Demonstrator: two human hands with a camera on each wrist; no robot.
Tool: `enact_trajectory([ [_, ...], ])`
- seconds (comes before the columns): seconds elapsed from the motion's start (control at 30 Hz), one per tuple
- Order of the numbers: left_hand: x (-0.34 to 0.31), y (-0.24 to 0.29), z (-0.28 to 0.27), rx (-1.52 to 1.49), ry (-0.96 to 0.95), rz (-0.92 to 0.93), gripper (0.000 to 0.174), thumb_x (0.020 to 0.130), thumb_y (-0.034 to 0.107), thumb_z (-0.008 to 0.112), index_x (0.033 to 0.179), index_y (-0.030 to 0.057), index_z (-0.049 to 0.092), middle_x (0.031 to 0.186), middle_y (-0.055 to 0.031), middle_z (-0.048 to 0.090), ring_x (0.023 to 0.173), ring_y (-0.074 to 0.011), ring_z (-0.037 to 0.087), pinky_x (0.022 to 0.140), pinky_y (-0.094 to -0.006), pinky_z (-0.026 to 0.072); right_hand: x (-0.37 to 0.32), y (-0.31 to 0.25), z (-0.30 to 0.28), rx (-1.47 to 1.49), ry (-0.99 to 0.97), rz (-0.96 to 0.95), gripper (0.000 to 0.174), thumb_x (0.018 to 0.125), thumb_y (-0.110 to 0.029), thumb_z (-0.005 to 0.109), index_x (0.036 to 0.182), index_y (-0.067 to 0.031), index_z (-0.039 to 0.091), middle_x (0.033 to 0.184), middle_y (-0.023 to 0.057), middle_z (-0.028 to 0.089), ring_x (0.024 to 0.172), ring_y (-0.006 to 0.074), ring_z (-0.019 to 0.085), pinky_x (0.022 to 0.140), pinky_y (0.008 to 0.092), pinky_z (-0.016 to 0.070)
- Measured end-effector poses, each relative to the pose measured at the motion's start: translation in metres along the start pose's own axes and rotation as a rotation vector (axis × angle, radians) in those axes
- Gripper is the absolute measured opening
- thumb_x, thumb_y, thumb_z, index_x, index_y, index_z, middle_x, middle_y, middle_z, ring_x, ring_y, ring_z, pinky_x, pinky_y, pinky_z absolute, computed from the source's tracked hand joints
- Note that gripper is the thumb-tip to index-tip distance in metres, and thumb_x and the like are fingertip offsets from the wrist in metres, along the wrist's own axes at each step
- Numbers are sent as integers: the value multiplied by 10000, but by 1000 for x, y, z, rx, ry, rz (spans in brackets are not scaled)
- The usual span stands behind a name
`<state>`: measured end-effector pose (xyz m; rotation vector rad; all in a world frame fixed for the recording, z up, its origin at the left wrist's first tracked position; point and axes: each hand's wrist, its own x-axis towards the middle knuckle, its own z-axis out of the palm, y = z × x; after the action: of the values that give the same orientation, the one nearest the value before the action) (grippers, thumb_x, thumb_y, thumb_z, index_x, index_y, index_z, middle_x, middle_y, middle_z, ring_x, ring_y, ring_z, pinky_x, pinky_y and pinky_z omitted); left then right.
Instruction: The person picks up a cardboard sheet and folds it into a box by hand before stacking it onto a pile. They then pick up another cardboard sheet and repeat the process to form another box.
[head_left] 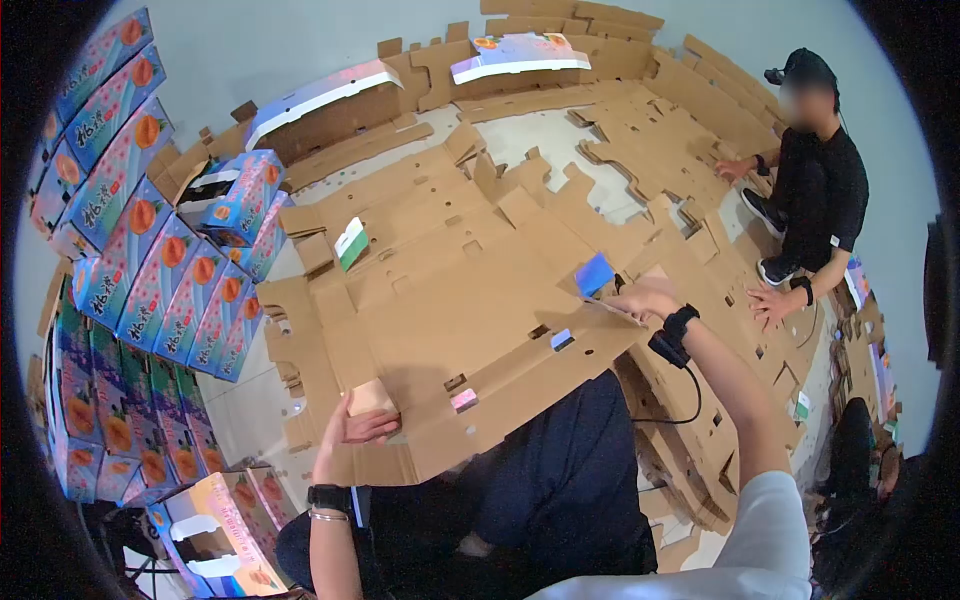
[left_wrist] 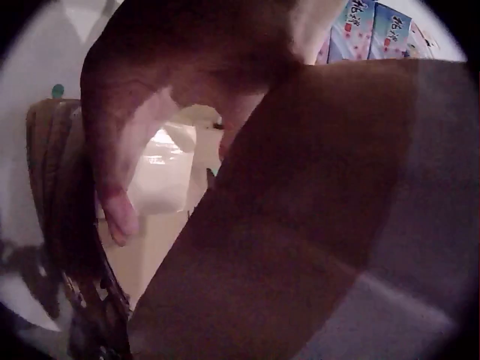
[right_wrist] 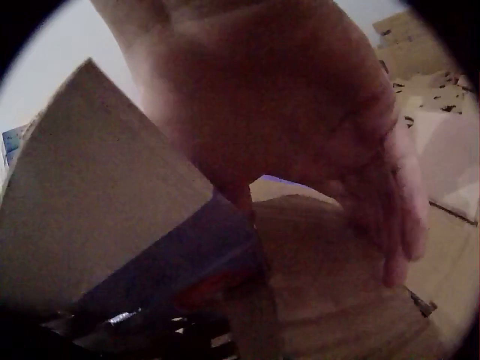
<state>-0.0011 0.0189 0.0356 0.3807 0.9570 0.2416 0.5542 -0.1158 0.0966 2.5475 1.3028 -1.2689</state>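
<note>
A large flattened cardboard box, plain brown side up, spreads across the middle of the head view in front of the person. At its near left corner my left hand grips a small raised flap, fingers across it and thumb at its edge. My right hand holds the sheet's right side beside a folded flap with a blue printed face. In the right wrist view a bent cardboard flap hides the thumb, and the fingers reach down along the board.
Printed fruit boxes are stacked at the left. More flattened cardboard covers the floor behind and to the right. Another person crouches at the right with hands on the cardboard. A cut-out carton stands by my left forearm.
</note>
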Motion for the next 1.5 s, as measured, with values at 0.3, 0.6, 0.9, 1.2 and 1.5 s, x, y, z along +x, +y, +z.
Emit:
enact_trajectory([
  [0.3,-26,-25,60,343,-44,140,459,920,389,565,1177,9,583,1000,-91,676,808,-180,648,746,-291,536,3,-17,5,-594,315,-401,499,802,-483,569,963,-26,689,923,164,668,997,344,590,831,446,453],
  [0.6,76,-73,-3,116,-64,269,401,895,271,621,1195,12,556,1114,-76,624,1005,-173,621,821,-295,528,53,-10,22,-197,-18,-336,532,844,-536,547,915,-30,694,813,96,660,738,241,596,672,370,469],
  [0.9,-18,5,90,23,0,565,412,865,164,631,1222,21,483,1099,-100,622,950,-204,646,806,-371,557,-68,-113,-20,1104,133,-211,401,851,-359,678,1120,-82,567,927,-25,564,744,55,528,652,209,432],
  [1.2,-36,81,104,171,-38,930,520,839,93,671,1294,-1,437,1264,-103,544,1188,-203,515,1008,-342,407,-58,-142,-70,990,400,-724,484,880,-305,649,1229,-9,491,1161,56,589,1065,113,551,924,267,432],
  [1.5,21,90,57,618,78,439,452,892,225,619,1271,24,479,998,-26,648,855,-90,596,662,-240,474,37,-107,-17,968,386,-460,422,861,-348,657,1106,-18,560,1014,72,629,941,144,594,824,296,468],
])
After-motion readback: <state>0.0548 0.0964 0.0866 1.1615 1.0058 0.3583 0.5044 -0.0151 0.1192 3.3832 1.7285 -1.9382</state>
